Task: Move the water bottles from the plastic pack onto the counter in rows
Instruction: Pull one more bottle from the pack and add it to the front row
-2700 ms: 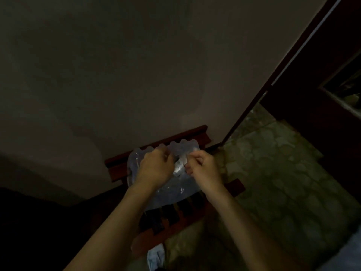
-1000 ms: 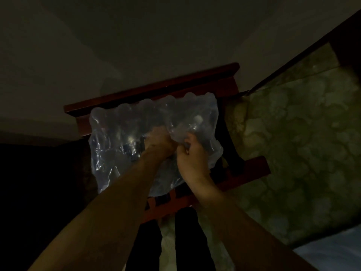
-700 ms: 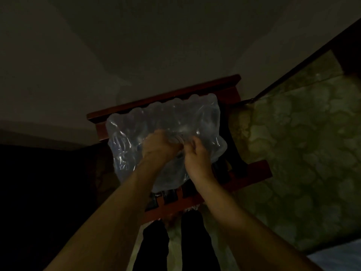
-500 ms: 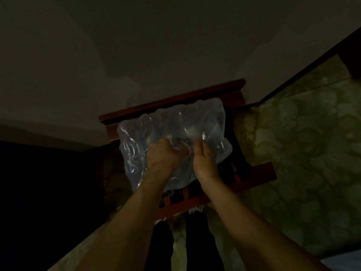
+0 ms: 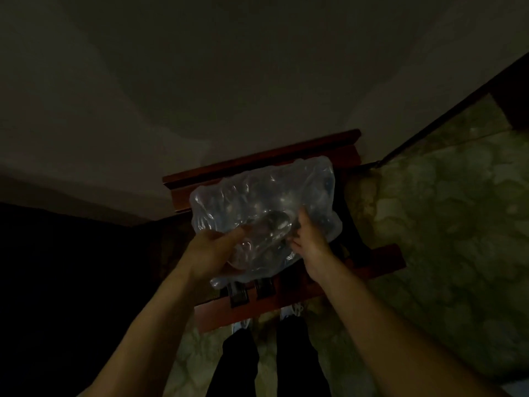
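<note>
The left hand (image 5: 213, 252) curls its fingers round a clear bottle (image 5: 264, 232), which lies tilted, its far end up and to the right, above the near part of the pack (image 5: 257, 193). The pack is a crinkled, glossy, see-through plastic wrap with a lumpy top; rounded bottle shapes show dimly through it, too dark to count. It sits on a reddish-brown wooden chair (image 5: 380, 262) with slats, set against a plain pale wall (image 5: 229, 67). The right hand (image 5: 310, 239) pinches the wrap just right of the bottle, fingers bent onto the film. Farther right lies a mottled greenish stone floor (image 5: 443, 224). No counter is in view.
</note>
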Demonstrator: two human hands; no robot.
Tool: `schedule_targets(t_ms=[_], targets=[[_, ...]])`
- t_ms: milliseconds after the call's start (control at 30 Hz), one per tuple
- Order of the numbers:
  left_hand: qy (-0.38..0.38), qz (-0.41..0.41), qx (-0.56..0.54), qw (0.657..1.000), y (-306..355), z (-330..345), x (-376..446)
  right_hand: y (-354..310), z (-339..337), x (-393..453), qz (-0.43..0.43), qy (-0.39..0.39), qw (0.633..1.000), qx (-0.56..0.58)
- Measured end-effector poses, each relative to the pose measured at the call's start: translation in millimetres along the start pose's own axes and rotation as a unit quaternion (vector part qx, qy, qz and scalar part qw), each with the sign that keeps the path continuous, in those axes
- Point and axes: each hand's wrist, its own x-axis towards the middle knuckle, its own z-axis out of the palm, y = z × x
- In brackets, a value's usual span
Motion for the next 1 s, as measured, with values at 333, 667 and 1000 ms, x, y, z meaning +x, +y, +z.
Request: schedule_targets(t_ms=[333, 667, 1000], targets=[[-0.055, -0.008, -0.125, 0.991, -26, -34, -45, -4, 12, -39, 0.054, -0.044, 0.995, -0.065], [-0.068, 0.054, -0.104, 0.991, -17, -34, -57, -41, 28, -83, -0.03, -0.151, 0.987, 0.056], [0.149, 0.349, 0.173, 0.909, 24, -43, -90, -99, 76, -178, -0.264, -0.076, 0.961, -0.046]])
